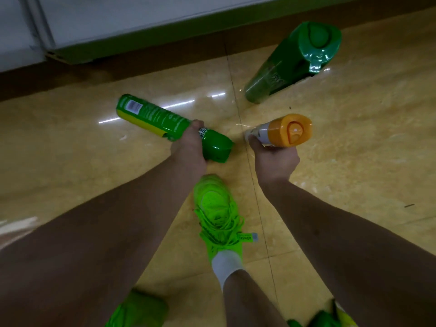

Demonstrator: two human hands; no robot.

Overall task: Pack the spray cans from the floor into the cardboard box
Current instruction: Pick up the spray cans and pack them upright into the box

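Green can (162,121) — orange-capped can (280,133); both in-hand

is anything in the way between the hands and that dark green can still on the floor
Nothing lies on the tile between them and the dark green can, which stands apart at upper right. But both hands are full: the left hand grips a green can, the right hand an orange-capped can. The box is not in view.

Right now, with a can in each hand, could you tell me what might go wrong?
1. The left hand grips the green can near its cap, with the long body sticking out; it could swing or slip.
2. The dark green can stands close by; a careless move could topple it.
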